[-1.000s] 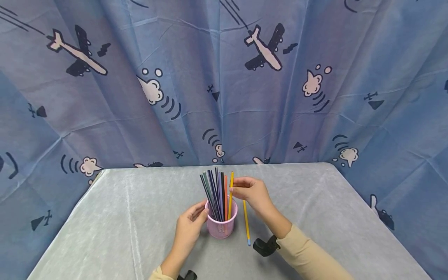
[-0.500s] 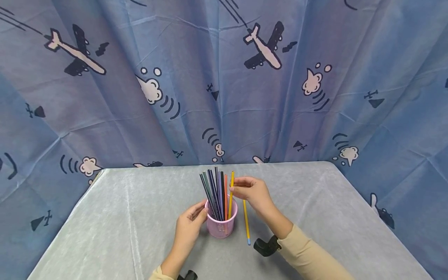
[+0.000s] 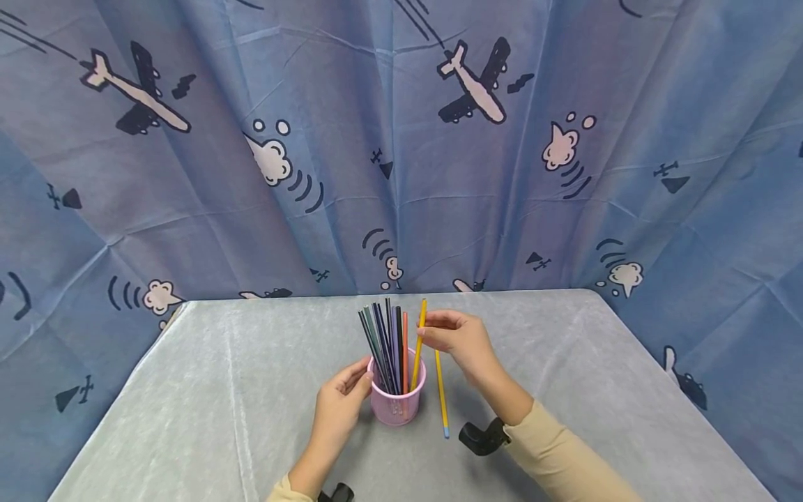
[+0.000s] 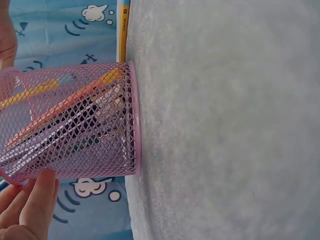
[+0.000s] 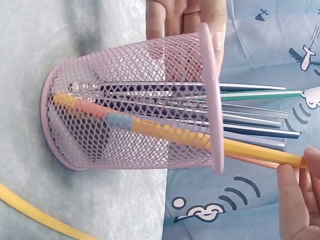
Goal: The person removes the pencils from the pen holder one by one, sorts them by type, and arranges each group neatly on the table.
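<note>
The left hand (image 3: 339,406) touches the left side of the pink mesh pencil cup (image 3: 394,413), its fingers relaxed. Inside the cup, the yellow pencil (image 3: 418,348) leans more to the right than half a second ago and stands higher, its blue end (image 5: 119,120) above the bottom; I judge it partly drawn out. The loose yellow pencil (image 3: 442,397) carries small lettering (image 4: 124,24), which I cannot read surely. The right hand (image 3: 465,343) pinches the first pencil's upper part.

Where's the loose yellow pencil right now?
In the head view, the loose yellow pencil lies on the table, right of the pink mesh cup, near the right hand.
</note>
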A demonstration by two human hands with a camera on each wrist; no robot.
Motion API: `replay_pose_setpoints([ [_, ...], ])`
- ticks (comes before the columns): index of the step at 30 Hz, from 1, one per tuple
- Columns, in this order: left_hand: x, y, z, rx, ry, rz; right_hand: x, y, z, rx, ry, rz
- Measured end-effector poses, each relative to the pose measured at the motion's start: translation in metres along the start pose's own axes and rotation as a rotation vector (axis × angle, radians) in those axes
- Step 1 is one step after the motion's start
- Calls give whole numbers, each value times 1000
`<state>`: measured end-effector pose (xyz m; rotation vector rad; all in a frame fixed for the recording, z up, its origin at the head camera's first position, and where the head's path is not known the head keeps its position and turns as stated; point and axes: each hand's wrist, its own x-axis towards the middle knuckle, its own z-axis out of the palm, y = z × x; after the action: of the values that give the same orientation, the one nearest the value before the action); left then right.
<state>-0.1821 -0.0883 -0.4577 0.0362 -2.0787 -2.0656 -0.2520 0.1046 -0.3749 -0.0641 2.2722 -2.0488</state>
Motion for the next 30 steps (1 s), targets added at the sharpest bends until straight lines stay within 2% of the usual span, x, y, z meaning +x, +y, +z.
replay_pose_setpoints([
  [11, -1, 0, 1, 10, 3, 11, -4, -13, -8, 35, 10, -7],
  [30, -2, 1, -1, 24, 0, 15, -14, -28, -17, 71, 17, -67],
])
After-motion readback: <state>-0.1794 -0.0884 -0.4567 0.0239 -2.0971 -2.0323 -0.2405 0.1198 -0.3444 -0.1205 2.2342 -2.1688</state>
